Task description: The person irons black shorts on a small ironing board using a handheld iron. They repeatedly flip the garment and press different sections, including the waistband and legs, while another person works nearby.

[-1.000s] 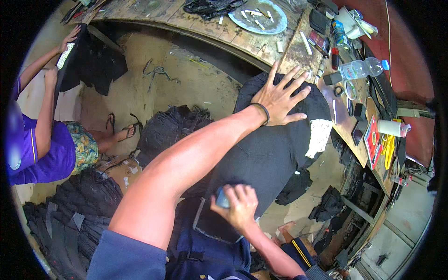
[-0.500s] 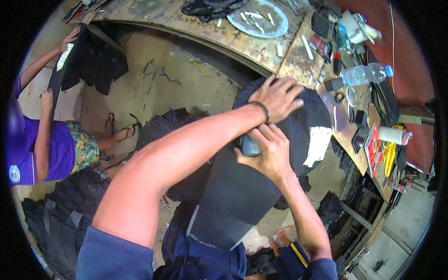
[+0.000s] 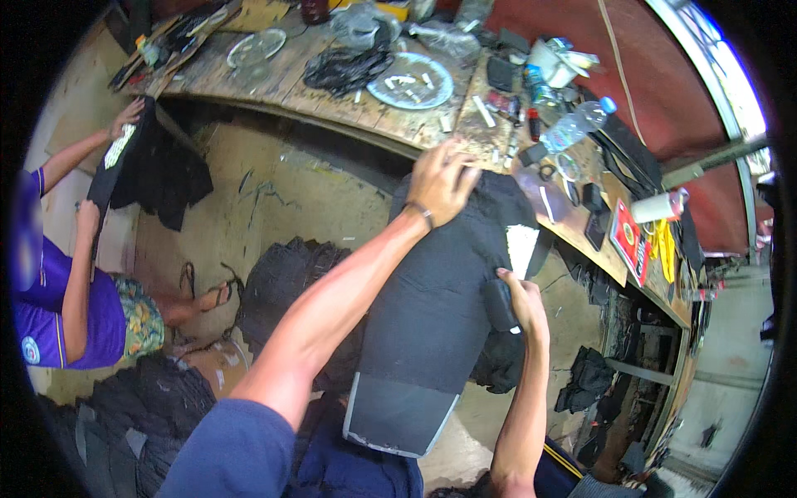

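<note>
From up here I see my left hand (image 3: 442,180) pressed flat, fingers spread, on the top end of a long black fabric panel (image 3: 432,307) with a grey band along its lower edge, which slopes from the edge of the worn wooden table (image 3: 332,108) down toward my lap. My left hand grips nothing; it lies open on the cloth, a dark band around its wrist. My right hand (image 3: 519,295) is closed around a small dark handheld tool (image 3: 498,303), held against the right edge of the panel, just below a white label patch (image 3: 521,247) on the fabric. The table curves from the upper left round to the right and carries a round grey plate (image 3: 413,81) holding small white pieces, a crumpled black plastic bag (image 3: 344,66) just left of it, a clear plastic bottle (image 3: 574,126) lying on its side, and a red flat packet (image 3: 628,241) near the table's right end. To my left another person in a purple shirt (image 3: 50,307) holds up a black piece of fabric (image 3: 141,166) with both hands. Piles of black fabric (image 3: 282,282) lie on the floor between us.
</note>
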`<state>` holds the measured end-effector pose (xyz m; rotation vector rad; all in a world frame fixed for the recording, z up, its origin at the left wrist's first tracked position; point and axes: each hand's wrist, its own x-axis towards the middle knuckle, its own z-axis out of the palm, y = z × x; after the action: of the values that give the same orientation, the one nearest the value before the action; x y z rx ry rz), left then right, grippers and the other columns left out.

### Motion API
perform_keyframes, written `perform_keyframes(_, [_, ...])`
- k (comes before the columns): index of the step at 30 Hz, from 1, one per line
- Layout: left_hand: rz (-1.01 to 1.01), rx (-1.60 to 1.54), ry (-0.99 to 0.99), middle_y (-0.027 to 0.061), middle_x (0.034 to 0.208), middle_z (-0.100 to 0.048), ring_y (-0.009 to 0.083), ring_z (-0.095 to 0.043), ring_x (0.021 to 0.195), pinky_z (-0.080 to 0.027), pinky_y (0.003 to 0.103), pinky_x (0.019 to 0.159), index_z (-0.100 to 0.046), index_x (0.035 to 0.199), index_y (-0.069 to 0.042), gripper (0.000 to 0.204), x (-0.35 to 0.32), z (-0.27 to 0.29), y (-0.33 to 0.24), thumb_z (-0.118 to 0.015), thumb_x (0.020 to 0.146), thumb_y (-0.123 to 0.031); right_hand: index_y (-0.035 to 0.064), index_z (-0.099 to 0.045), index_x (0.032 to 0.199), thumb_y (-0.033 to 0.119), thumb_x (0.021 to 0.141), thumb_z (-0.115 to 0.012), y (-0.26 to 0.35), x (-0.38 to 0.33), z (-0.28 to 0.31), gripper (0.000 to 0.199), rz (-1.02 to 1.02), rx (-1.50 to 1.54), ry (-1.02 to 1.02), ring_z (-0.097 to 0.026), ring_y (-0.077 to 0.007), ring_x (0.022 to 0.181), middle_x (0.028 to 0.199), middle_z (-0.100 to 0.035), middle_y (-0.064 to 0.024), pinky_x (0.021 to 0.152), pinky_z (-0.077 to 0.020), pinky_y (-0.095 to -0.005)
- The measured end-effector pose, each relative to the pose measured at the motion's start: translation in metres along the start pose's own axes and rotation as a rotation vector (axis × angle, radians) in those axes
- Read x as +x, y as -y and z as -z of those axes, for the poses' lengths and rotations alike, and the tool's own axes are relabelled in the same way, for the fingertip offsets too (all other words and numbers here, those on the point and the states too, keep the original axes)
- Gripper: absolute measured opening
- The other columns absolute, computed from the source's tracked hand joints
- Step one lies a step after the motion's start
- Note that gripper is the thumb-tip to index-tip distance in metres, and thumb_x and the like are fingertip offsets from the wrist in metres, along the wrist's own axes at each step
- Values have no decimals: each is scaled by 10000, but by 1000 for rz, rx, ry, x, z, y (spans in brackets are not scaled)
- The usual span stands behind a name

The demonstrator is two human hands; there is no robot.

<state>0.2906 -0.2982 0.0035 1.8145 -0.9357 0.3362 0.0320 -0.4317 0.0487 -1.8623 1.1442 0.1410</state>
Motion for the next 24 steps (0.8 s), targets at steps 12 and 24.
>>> perform_keyframes(12, [955, -302, 378, 302, 1167, -743, 402, -743, 1172, -541, 450, 1003, -657, 1390, 15, 528, -387, 188, -143, -485, 1176, -435, -97, -774, 978, 520, 945, -776, -66, -118, -26, 618, 32, -132, -117, -575, -136, 756, 768, -697, -12, 703, -496, -367])
perform_keyframes(24, [62, 414, 574, 229, 1829, -136, 396, -23, 1710, 45, 804, 1273, -309, 1751, -216, 1383, -49, 44, -14, -724, 657, -954, 41, -730, 1109, 397, 779, -987, 14, -105, -82, 549, 1000, -400, -210, -649, -330, 900, 981, -684, -139, 809, -554, -461])
